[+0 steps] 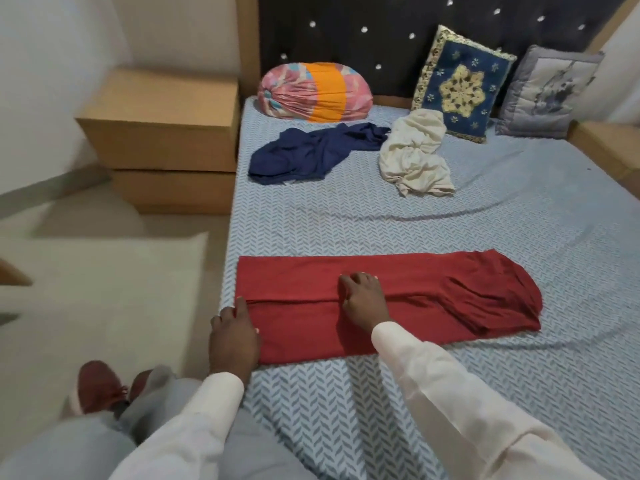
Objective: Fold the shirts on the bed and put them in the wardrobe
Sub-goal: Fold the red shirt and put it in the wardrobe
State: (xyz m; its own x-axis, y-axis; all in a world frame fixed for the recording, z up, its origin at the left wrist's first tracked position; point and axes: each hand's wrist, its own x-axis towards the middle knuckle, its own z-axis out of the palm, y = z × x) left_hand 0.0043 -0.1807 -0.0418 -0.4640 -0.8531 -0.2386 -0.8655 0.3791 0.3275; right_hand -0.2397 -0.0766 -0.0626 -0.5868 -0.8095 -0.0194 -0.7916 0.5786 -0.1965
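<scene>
The red shirt (433, 292) lies as a long strip running left to right under both hands. The left hand (233, 329) grips its left end. The right hand (362, 299) sits curled on the middle, grip unclear. The free end lies beyond the right hand.

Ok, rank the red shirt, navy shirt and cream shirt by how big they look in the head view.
1. red shirt, clearly largest, though also nearest the camera.
2. navy shirt.
3. cream shirt, only slightly smaller. Both are crumpled, so this pair is unsure.
</scene>
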